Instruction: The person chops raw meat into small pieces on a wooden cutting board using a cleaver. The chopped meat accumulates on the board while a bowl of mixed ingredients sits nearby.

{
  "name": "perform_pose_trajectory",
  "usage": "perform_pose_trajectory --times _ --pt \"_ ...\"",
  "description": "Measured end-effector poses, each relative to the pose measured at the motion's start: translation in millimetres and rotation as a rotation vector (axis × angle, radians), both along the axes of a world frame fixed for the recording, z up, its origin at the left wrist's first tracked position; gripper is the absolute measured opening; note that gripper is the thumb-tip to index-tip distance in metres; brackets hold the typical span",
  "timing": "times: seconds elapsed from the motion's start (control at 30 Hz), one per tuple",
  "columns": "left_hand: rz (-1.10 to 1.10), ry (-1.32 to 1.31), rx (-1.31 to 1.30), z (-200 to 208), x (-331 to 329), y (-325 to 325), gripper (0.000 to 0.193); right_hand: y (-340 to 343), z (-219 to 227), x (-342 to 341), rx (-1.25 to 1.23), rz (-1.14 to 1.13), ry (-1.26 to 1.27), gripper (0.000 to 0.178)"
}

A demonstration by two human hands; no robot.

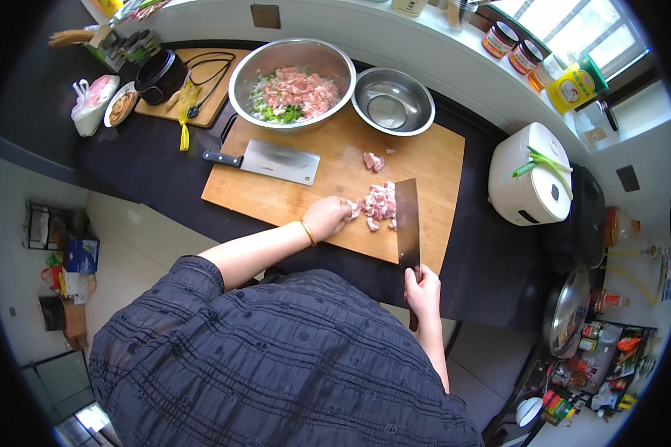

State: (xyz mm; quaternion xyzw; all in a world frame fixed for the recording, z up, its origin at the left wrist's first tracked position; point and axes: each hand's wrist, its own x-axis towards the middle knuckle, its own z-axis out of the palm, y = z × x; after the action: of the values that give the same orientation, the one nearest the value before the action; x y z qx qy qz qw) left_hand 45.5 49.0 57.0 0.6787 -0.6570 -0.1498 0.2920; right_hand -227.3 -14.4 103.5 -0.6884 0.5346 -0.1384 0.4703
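My right hand [423, 290] is closed round the handle of a dark-bladed cleaver [408, 227], whose blade stands at the right side of a pile of chopped raw meat [380, 200]. At the pile's left, my left hand [326, 218] has its fingers closed on a piece of raw meat [353, 210]. Both are over a large wooden cutting board [440, 171]. Two more meat pieces [373, 162] sit behind the pile. A second cleaver [279, 160], with a shiny blade and black handle, lies flat on the board's left part.
A steel bowl [235, 93] of minced meat and chopped greens stands at the board's back, beside a smaller steel bowl [427, 112]. Rightward is a white rice cooker [529, 153] with green onion [548, 164] on its lid. A smaller board [218, 71] carries a dark pot [160, 78].
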Motion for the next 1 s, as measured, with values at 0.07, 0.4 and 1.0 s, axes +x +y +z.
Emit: perform_pose_trajectory --times 0.07,0.4,1.0 --pt "-0.066 0.036 -0.011 -0.9 -5.1 10.9 0.014 5.0 3.8 7.3 0.010 0.041 -0.021 0.023" --pt "0.286 0.188 -0.046 -26.7 14.2 -14.7 0.026 15.5 -5.5 28.6 -0.011 0.219 0.110 0.026" --pt "0.144 -0.014 -0.013 -10.1 6.3 30.4 0.028 15.5 7.4 45.5 -0.013 0.288 0.159 0.026"
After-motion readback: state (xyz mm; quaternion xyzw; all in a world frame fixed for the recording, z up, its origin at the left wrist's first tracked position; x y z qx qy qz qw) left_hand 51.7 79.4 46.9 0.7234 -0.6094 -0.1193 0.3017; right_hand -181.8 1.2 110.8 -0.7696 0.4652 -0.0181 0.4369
